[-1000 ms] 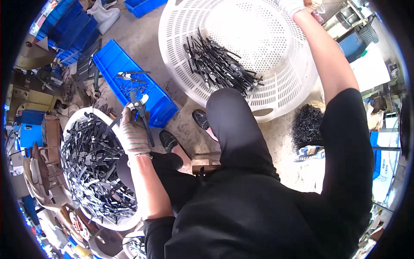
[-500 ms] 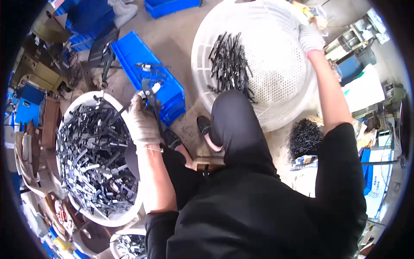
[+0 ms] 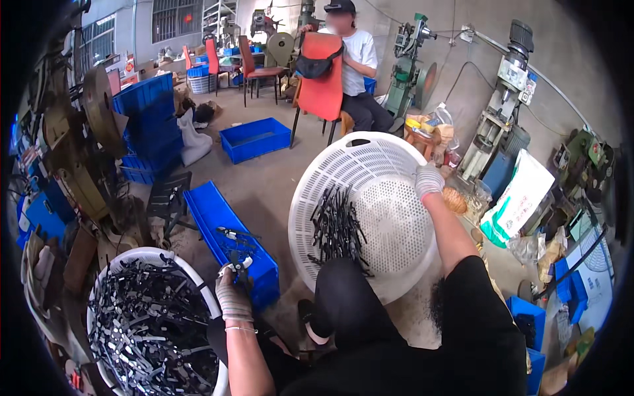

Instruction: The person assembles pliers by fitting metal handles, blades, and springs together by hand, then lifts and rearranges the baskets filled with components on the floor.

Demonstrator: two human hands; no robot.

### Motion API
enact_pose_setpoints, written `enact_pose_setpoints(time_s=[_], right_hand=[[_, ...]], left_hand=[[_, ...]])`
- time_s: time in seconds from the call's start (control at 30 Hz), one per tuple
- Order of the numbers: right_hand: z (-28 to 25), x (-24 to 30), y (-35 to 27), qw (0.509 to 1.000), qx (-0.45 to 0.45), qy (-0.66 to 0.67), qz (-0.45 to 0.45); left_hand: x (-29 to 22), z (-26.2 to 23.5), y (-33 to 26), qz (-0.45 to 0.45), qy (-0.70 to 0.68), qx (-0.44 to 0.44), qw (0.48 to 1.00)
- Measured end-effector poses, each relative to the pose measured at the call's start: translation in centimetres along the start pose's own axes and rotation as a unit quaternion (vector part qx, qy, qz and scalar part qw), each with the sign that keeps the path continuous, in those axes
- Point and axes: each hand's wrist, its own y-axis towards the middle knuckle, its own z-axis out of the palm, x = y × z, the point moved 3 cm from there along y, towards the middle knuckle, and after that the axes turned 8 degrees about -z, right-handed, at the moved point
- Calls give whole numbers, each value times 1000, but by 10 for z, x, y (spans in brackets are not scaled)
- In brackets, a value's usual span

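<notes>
And now, down to a bundle of thin black strips (image 3: 338, 228), lying heaped along the left side of a large round white plastic basket (image 3: 394, 223), pierced with slots and holes, just past the dark-trousered knee (image 3: 347, 290). Touching the basket's right rim with the right hand (image 3: 428, 179), gloved in pale knit; cannot tell from here between a clenched grip and a light rest. Across to the left hand (image 3: 234, 300), in striped knit: grip closed around a dark hand tool with a bright metal head (image 3: 237, 267), raised beside a long blue plastic crate (image 3: 262, 290). Inside that crate, a scatter of dark parts (image 3: 239, 245).

Looks like a moment of handling the basket by its edge, with the tool held aside. Calls, on this reading, for a sure hold on the rim, for keeping the strips from sliding, and for minding the tool near the crate.

Farther left, a round white plastic tub (image 3: 148, 253), piled with black and silver-grey parts (image 3: 148, 320). Out on the floor, a low blue rectangular tray (image 3: 256, 140), then a red-backed chair (image 3: 321, 96) carrying a black bag (image 3: 318, 66), and behind it a seated co-worker in white (image 3: 360, 53).
</notes>
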Motion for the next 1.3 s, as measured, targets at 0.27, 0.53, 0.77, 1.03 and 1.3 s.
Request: enact_pose_setpoints(time_s=[0.27, 0.53, 0.77, 1.03, 1.3], right_hand=[[-3, -15, -3, 999, -14, -38, -16], [-3, -47, -12, 984, -67, -143, -77], [-23, -24, -28, 979, -10, -165, -117], [-42, -8, -43, 965, -1, -216, -151], [-42, -17, -40, 962, -8, -221, -162]], left_hand=[[2, -3, 13, -14, 16, -34, 999], [16, -19, 30, -48, 45, -8, 998], [19, -38, 28, -49, 19, -22, 998], [14, -21, 15, -52, 23, -28, 998], [11, -12, 8, -23, 30, -37, 999]])
